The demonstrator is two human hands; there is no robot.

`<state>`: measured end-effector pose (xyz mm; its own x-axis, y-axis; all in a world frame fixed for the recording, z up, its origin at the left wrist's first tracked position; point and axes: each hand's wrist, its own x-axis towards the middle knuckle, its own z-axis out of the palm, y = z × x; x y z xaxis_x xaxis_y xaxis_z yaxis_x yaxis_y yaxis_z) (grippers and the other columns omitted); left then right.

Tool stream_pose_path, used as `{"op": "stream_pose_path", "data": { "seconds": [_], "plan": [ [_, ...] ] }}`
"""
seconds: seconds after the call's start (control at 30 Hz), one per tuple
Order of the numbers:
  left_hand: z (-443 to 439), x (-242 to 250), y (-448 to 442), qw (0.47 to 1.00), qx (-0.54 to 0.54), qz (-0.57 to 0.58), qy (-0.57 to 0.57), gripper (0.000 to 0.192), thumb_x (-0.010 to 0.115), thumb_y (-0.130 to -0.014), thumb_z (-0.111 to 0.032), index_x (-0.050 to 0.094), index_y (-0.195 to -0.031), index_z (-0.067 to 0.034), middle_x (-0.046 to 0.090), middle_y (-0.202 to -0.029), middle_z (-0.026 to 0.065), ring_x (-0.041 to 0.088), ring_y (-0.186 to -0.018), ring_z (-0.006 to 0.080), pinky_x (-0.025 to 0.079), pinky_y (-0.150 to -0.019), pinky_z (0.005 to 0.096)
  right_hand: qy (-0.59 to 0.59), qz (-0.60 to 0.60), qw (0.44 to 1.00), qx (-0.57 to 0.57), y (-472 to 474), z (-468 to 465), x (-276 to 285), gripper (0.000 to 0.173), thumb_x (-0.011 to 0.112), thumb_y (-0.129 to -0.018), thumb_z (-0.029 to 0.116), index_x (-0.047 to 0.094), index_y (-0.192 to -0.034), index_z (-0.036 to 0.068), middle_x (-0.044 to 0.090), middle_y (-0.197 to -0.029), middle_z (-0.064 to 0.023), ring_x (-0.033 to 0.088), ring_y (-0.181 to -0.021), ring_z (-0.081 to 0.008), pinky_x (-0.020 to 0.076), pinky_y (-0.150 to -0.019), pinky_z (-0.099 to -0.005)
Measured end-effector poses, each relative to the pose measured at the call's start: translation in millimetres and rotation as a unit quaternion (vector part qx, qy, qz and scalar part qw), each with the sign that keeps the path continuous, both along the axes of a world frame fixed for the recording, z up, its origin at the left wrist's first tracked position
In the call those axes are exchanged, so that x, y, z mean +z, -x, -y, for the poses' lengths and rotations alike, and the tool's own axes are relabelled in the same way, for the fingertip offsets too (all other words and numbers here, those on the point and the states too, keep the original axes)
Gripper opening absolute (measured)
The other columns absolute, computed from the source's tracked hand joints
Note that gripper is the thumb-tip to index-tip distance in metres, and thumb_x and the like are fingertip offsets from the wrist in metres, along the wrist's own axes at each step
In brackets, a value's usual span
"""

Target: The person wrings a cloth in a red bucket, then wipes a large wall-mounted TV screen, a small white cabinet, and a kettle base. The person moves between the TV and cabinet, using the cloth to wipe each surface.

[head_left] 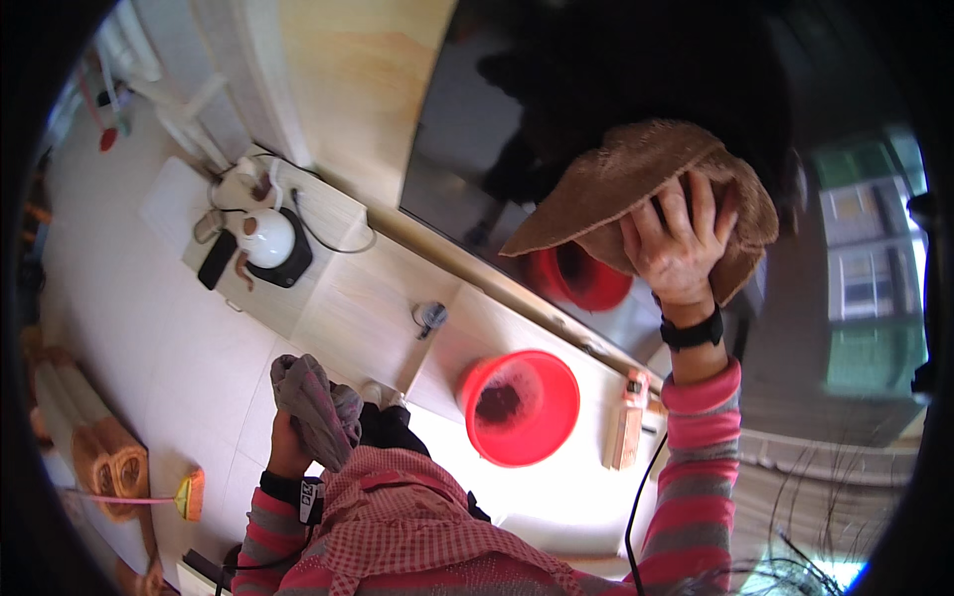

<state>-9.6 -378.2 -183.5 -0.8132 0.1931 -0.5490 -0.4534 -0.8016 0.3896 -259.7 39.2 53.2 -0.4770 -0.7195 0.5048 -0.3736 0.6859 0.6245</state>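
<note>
My right hand (682, 242) is raised at the upper right, its spread fingers pressing a brown cloth (633, 171) against the dark glossy screen (462, 149) of a large television. Part of the cloth hangs loose to the left of the fingers. At the lower left my left hand (289, 447) grips a bunched grey cloth (317, 410) near my checked apron. Between the arms, a red plastic bucket (551, 417) stands on the pale cabinet, with dark liquid and some foam inside. The screen mirrors the bucket.
On the low cabinet (358, 290) stand a white kettle (268, 238) on a black base, cables, a small grey object (430, 316) and a box (626, 428) beyond the bucket. A broom (190, 495) and a carved wooden seat (112, 454) are at left.
</note>
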Motion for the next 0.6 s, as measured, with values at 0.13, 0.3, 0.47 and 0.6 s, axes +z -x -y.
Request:
{"op": "stream_pose_path", "data": {
  "seconds": [0.13, 0.3, 0.47, 0.6],
  "plan": [
    [-20.0, -3.6, 1.2, 0.999, -0.041, 0.008, -0.005, 0.048, 0.046, -0.102, -0.041, 0.045, -0.14, -0.012, 0.054, -0.129, 0.003, 0.054, -0.119, 0.02, 0.045, -0.103, 0.0368, -0.054, 0.012, 0.998, -0.008, -30.1, -42.9, -7.3, 0.018, 0.071, -0.077, 0.027, 0.076, -0.094, 0.024, 0.066, -0.119, 0.0, 0.056, -0.118, -0.0248, 0.0323, -0.106, -0.0573],
    [-43.7, -6.4, -2.6, 0.992, -0.116, 0.018, 0.034, 0.045, 0.046, -0.102, -0.037, 0.046, -0.139, -0.012, 0.055, -0.127, 0.0036, 0.054, -0.116, 0.0186, 0.046, -0.101, 0.0356, -0.067, 0.028, 0.997, -0.027, -63.6, -93.0, -7.2, 0.019, 0.065, -0.078, 0.025, 0.075, -0.093, 0.027, 0.065, -0.122, 0.0084, 0.058, -0.114, -0.0143, 0.0373, -0.096, -0.0356],
    [-78.1, -3.9, -13.0, 0.989, -0.141, 0.019, 0.039, 0.046, 0.044, -0.102, -0.039, 0.047, -0.138, -0.009, 0.056, -0.117, 0.0036, 0.056, -0.106, 0.0176, 0.049, -0.091, 0.0353, -0.076, 0.031, 0.996, -0.039, -89.0, -137.4, -0.2, 0.024, 0.066, -0.078, 0.025, 0.075, -0.1, 0.028, 0.064, -0.122, 0.0112, 0.058, -0.113, -0.0129, 0.0372, -0.097, -0.0332],
    [-141.6, 8.9, -25.2, 0.976, -0.216, 0.024, -0.008, 0.046, 0.046, -0.1, -0.046, 0.051, -0.125, -0.008, 0.061, -0.107, 0.0078, 0.061, -0.097, 0.0226, 0.052, -0.085, 0.0379, -0.078, -0.002, 0.997, -0.024, -116.2, -184.9, 13.5, 0.029, 0.066, -0.076, 0.024, 0.075, -0.104, 0.024, 0.065, -0.123, 0.0096, 0.059, -0.111, -0.0126, 0.0402, -0.097, -0.0322]
  ]
}}
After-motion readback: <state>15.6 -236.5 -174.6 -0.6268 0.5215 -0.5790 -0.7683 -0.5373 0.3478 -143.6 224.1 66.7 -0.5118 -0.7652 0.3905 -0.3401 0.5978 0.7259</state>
